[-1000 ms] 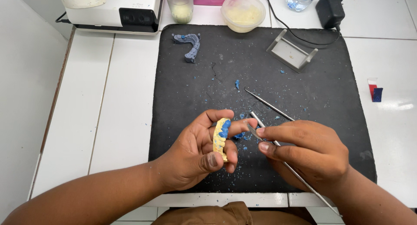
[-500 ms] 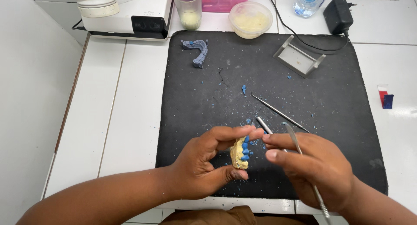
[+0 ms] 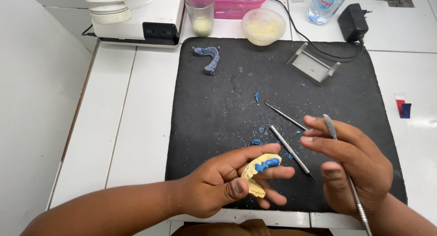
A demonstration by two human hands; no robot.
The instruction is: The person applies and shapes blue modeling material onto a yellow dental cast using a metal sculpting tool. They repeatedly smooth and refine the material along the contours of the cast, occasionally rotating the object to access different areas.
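My left hand holds a yellow dental cast with blue wax on its teeth, over the near edge of a black mat. My right hand grips a thin metal spatula, its flat tip pointing up and away from the cast. The two hands are apart, with a gap between them. Two slim metal instruments lie on the mat between and just beyond the hands, among blue wax crumbs.
A blue-grey dental arch lies at the mat's far left and a grey metal holder at its far right. Behind stand a white machine, a glass, a plastic bowl, a bottle and a black adapter.
My right hand has pulled the spatula away from the cast and moved right. My left hand has tilted the cast so its blue wax faces up. The view has shifted.
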